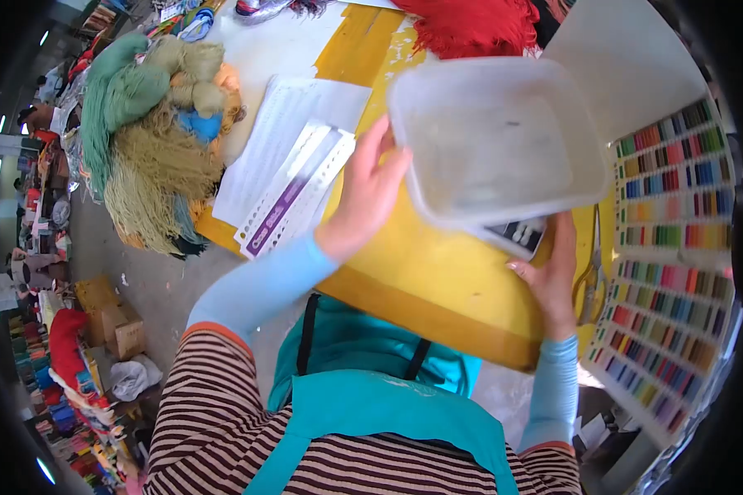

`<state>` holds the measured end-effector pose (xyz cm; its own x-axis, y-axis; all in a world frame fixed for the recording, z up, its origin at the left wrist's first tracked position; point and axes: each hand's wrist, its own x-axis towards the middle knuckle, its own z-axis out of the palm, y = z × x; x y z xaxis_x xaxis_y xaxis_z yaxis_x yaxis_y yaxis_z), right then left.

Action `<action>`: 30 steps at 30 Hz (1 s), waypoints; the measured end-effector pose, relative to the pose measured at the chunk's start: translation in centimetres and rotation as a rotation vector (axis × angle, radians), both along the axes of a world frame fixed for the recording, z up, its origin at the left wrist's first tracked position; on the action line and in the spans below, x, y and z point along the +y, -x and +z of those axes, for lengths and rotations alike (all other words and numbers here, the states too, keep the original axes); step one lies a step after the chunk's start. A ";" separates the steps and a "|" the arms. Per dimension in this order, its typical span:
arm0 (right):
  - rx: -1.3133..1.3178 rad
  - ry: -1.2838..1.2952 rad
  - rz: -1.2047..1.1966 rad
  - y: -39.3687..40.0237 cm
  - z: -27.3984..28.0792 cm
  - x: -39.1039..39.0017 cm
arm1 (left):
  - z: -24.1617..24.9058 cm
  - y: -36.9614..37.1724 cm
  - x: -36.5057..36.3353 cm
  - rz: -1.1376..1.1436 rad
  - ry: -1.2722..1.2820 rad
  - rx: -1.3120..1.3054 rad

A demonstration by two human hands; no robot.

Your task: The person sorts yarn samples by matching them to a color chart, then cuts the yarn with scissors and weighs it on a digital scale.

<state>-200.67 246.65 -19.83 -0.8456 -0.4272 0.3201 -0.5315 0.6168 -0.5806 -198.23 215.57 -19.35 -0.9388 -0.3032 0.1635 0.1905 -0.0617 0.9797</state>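
A translucent plastic tub is held above the yellow table. My left hand grips its left rim, thumb and fingers closed on the edge. At the tub's near right corner is my right hand, its fingers partly hidden behind the plastic and its thumb below the rim. Under the tub's near edge, a dark and white flat item shows in part. Scissors lie just right of my right hand. Left of my left hand are printed sheets and punched cards with a purple label.
Green, beige and orange yarn skeins are piled at the table's left. Red yarn lies at the far edge. A thread colour chart stands along the right. Cardboard boxes and a plastic bag are on the floor at left.
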 end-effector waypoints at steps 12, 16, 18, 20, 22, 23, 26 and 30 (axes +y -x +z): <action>0.105 0.077 -0.149 -1.7 -3.7 -0.4 | -4.8 -7.0 -2.5 -0.096 0.225 -0.042; 0.037 0.061 -0.209 -2.6 -2.5 -0.4 | -3.9 -6.2 0.6 -0.220 0.193 -0.021; 0.147 0.008 -0.195 -2.3 -2.8 -0.2 | -3.8 -4.6 2.8 -0.284 0.090 -0.101; 0.095 0.043 -0.206 -2.9 -2.2 -0.3 | -2.2 -4.1 4.3 -0.286 0.043 -0.124; 0.087 0.041 -0.219 -3.7 -1.7 -0.3 | -1.6 -3.3 5.1 -0.425 -0.113 -0.180; 0.096 0.048 -0.224 -3.9 -1.5 -0.4 | -2.4 -2.5 5.9 -0.398 -0.089 -0.119; 0.220 0.007 -0.248 -3.5 -1.7 0.3 | -2.7 -0.8 6.7 -0.380 -0.097 -0.213; 0.206 0.041 -0.325 -2.3 -2.3 1.3 | 0.3 0.1 8.0 -0.540 -0.042 -0.195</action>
